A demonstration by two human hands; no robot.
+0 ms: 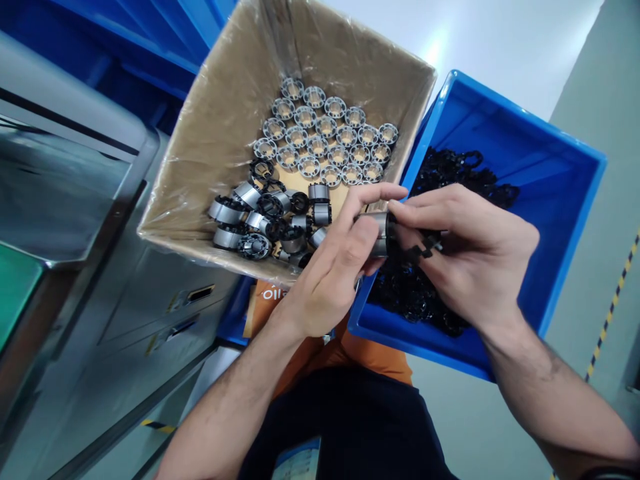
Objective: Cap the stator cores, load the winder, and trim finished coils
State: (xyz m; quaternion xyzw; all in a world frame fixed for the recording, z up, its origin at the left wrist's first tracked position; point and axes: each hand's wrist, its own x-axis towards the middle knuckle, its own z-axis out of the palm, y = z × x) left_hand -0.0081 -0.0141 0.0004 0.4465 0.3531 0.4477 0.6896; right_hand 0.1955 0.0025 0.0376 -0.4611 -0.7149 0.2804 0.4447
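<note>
My left hand (336, 267) grips a silver metal stator core (379, 233) between thumb and fingers, near the box's right front edge. Against the core's right end, my right hand (473, 250) pinches a black toothed plastic ring (421, 248), partly hidden by the fingers. Whether the ring is seated on the core I cannot tell. Bare silver cores (326, 127) stand in rows inside the plastic-lined cardboard box (220, 110). A loose heap of cores with black ends (255, 220) lies nearer to me in the same box.
A blue bin (555, 180) at the right holds many black plastic rings (450, 170). Grey metal cabinets (165, 293) stand on the left, with a blue rack (145, 33) behind them. A yellow-black floor stripe (613, 310) runs along the right.
</note>
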